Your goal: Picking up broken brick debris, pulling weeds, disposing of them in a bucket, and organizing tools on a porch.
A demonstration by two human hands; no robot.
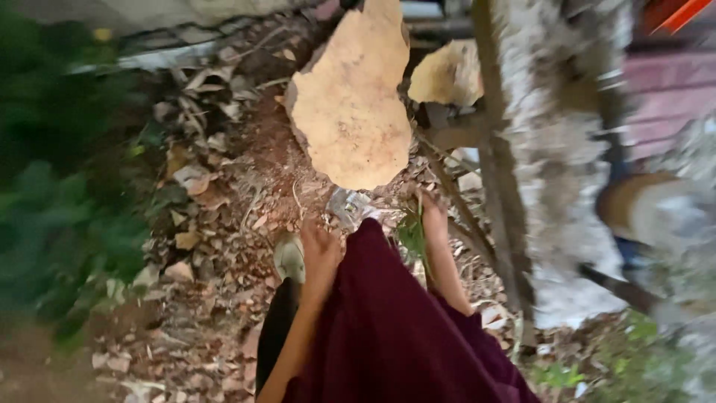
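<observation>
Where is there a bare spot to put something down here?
The flat pale top of the big cut stump is bare. The ground left of it is crowded with dry leaves. Right of the right hand, which holds a green sprig, branches and a pale trunk crowd in.

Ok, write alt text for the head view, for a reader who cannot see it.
Seen from above, a person in a maroon garment stands on leaf-littered ground, the right hand holding a green sprig and the left hand resting against the cloth. A large pale cut stump lies just ahead, with a pale lichen-covered trunk at the right.
</observation>
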